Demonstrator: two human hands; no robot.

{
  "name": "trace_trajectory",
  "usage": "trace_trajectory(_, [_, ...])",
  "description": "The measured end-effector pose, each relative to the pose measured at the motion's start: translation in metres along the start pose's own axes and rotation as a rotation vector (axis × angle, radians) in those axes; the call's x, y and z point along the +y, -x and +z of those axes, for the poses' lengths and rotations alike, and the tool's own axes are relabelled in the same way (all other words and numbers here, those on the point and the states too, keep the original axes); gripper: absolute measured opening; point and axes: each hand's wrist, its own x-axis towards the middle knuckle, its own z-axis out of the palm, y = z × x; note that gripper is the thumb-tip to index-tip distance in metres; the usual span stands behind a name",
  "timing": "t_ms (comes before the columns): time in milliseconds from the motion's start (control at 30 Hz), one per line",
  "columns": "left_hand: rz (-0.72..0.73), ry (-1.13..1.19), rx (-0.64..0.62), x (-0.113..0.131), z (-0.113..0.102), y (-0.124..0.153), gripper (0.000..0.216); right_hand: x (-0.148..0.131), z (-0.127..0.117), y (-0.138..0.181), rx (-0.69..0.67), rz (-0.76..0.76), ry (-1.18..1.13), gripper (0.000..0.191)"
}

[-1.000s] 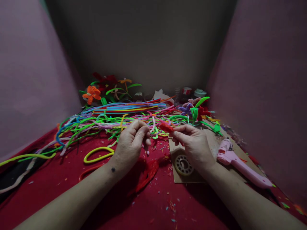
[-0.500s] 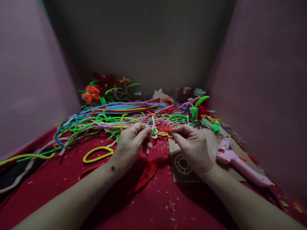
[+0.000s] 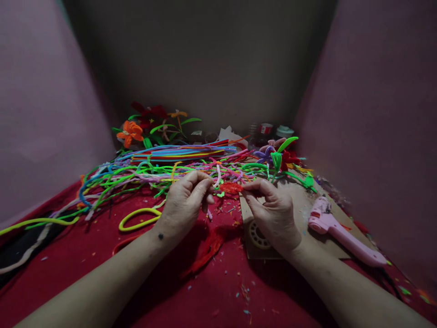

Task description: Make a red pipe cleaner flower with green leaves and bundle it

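Observation:
My left hand [image 3: 186, 202] and my right hand [image 3: 273, 210] meet over a red cloth [image 3: 218, 291], both with fingers pinched. Between them stretches a small red pipe cleaner piece [image 3: 231, 187]; my right fingertips pinch its right end. My left fingers are pinched near its left end, and a pale pink stem end [image 3: 209, 213] hangs below them. A mass of coloured pipe cleaners [image 3: 164, 168] lies just behind both hands. A red fuzzy piece [image 3: 208, 248] rests on the cloth under my wrists.
A pink glue gun [image 3: 341, 234] lies on a cardboard sheet [image 3: 303, 205] at right, beside a round tape roll [image 3: 258, 234]. Finished pipe cleaner flowers [image 3: 143, 125] stand at back left, others [image 3: 282, 157] at back right with small jars [image 3: 273, 131]. A yellow loop [image 3: 138, 218] lies left.
Both hands have shifted slightly, my right hand drawing a little lower and closer to my left. The red piece now lies flatter between the fingertips.

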Motion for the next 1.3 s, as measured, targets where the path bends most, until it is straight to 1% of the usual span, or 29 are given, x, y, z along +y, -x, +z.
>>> trace_trajectory(200, [-0.009, 0.002, -0.038, 0.001, 0.000, 0.002, 0.009, 0.000, -0.001, 0.001, -0.007, -0.014, 0.029, 0.011])
trace_trajectory(333, [-0.018, 0.012, -0.025, 0.002, 0.001, 0.003, 0.011, 0.000, -0.002, 0.001, -0.021, -0.028, 0.020, 0.011])
trace_trajectory(433, [0.029, -0.024, -0.004, 0.001, 0.000, 0.004, 0.014, 0.001, -0.002, 0.001, -0.030, -0.080, 0.021, 0.012])
trace_trajectory(500, [0.131, -0.104, 0.023, 0.000, -0.001, 0.004, 0.014, 0.001, -0.002, 0.001, -0.034, -0.113, 0.032, 0.013])
trace_trajectory(600, [0.392, -0.271, 0.042, -0.003, -0.001, 0.006, 0.005, -0.001, -0.003, 0.001, -0.049, -0.141, 0.039, 0.013])
trace_trajectory(667, [0.555, -0.368, 0.034, -0.006, 0.000, 0.007, 0.009, -0.002, -0.002, 0.001, -0.068, -0.162, 0.052, 0.014])
trace_trajectory(733, [0.651, -0.443, 0.028, -0.009, 0.001, 0.008, 0.011, -0.002, -0.002, 0.002, -0.090, -0.192, 0.070, 0.015])
trace_trajectory(833, [0.702, -0.523, 0.033, -0.012, 0.003, 0.009, 0.010, -0.003, -0.001, 0.004, -0.115, -0.233, 0.096, 0.015])
trace_trajectory(933, [0.685, -0.562, 0.011, -0.012, 0.004, 0.010, 0.006, -0.004, 0.000, 0.007, -0.125, -0.247, 0.116, 0.015])
trace_trajectory(1000, [0.657, -0.563, -0.018, -0.010, 0.004, 0.010, 0.010, -0.004, 0.001, 0.007, -0.133, -0.263, 0.128, 0.016])
trace_trajectory(1067, [0.610, -0.529, -0.012, -0.007, 0.005, 0.010, 0.012, -0.004, 0.001, 0.007, -0.141, -0.277, 0.139, 0.017])
trace_trajectory(1133, [0.514, -0.458, 0.038, -0.003, 0.003, 0.008, 0.013, -0.003, 0.001, 0.006, -0.144, -0.271, 0.142, 0.018])
trace_trajectory(1233, [0.300, -0.300, 0.148, 0.000, -0.004, 0.001, 0.014, -0.003, 0.000, 0.006, -0.136, -0.238, 0.123, 0.018])
trace_trajectory(1300, [0.172, -0.205, 0.193, 0.000, -0.009, -0.006, 0.016, -0.003, 0.000, 0.005, -0.126, -0.201, 0.079, 0.018])
